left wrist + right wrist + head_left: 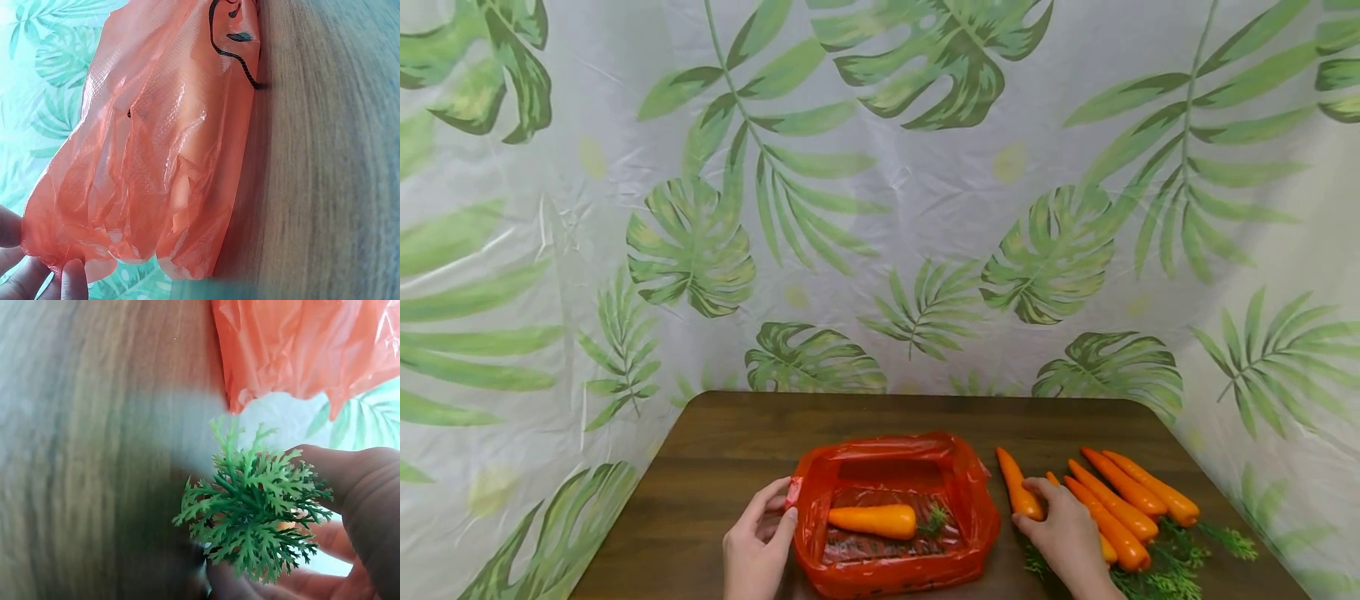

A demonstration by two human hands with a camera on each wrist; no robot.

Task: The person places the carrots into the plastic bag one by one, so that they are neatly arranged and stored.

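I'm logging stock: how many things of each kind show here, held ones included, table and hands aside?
Red bag: 1
Carrots: 7 (1 inside the bag, 1 held by the right hand, 5 others at the right)
Total: 8

Head view looks forward and down over the worktop; wrist close-ups flank the red plastic bag both share.

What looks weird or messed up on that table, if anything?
Nothing really stands out. The red plastic bag is wrinkly, but that's normal for thin plastic, and it stands open with one carrot lying inside. The other carrots show no visible breaks, and I see no spill.
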